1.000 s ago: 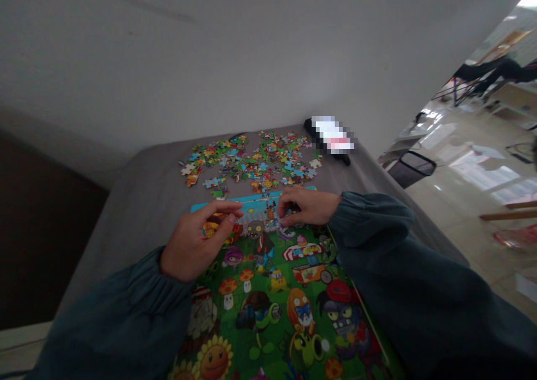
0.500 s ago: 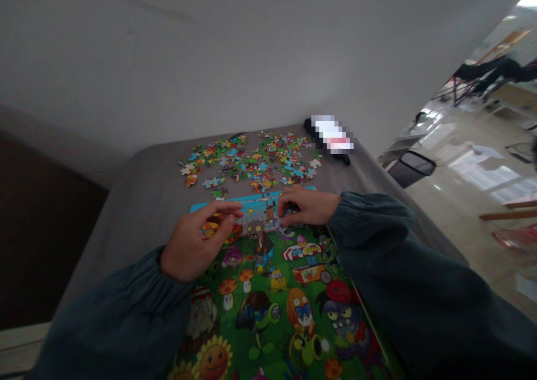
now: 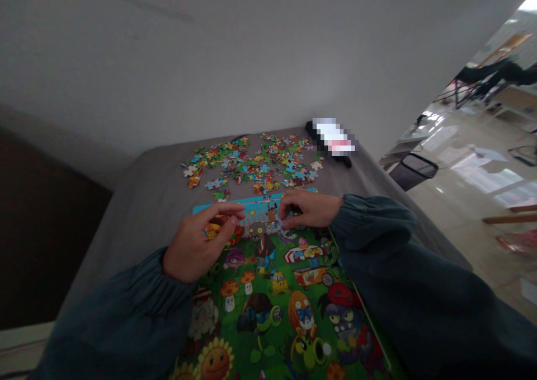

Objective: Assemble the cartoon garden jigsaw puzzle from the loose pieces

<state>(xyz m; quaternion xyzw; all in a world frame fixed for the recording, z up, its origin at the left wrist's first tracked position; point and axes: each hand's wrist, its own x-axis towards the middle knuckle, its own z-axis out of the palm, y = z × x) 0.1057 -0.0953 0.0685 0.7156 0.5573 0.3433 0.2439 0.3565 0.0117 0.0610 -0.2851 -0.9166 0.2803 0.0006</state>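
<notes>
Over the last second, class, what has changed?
Only the view shifted, very slightly. The left hand and right hand stay at the far end of the puzzle picture, with no visible grasp or release. The loose pieces and pixelated device also stayed put.

The scene is viewed through a single head-worn camera, aimed forward and downward from above. The flat green-and-blue board printed with cartoon figures [image 3: 268, 296] is seen so near that it is cut off by the lower edge. The bare left hand [image 3: 199, 243] and bare right hand [image 3: 310, 207] are framed mid-view. Farther off, the grey cloth-covered surface [image 3: 134, 212] is backed by a plain pale-grey wall [image 3: 251, 61]; glossy pale floor [image 3: 461, 192] is caught at right.
</notes>
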